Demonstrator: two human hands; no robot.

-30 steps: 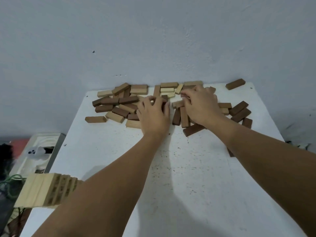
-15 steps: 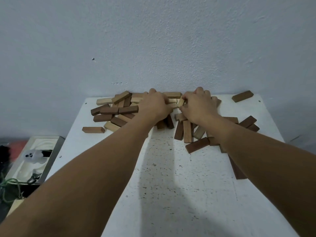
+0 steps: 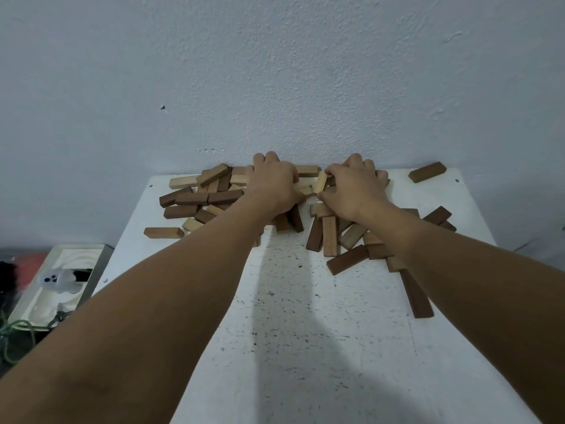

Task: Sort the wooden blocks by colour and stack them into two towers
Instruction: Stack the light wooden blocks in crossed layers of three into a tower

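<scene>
Light and dark wooden blocks lie scattered along the far end of the white table (image 3: pixel 305 347). My left hand (image 3: pixel 272 186) reaches into the middle of the pile. Its fingers curl down over the blocks at the wall, and what they hold is hidden. My right hand (image 3: pixel 356 189) is just to the right, thumb and forefinger pinching a light block (image 3: pixel 319 182) that stands tilted between the two hands. A cluster of dark blocks (image 3: pixel 200 198) sits to the left. More mixed blocks (image 3: pixel 330 235) lie under my right wrist.
A lone brown block (image 3: pixel 163 232) lies at the left edge, one dark block (image 3: pixel 427 172) at the far right corner, another dark block (image 3: pixel 417 296) near the right edge. The wall rises right behind the pile. A white box with a ghost figure (image 3: pixel 58 280) sits beside the table, lower left.
Both hands have moved farther back into the pile toward the wall. Blocks under my right wrist have been dragged nearer. The light stack at lower left has left the view.
</scene>
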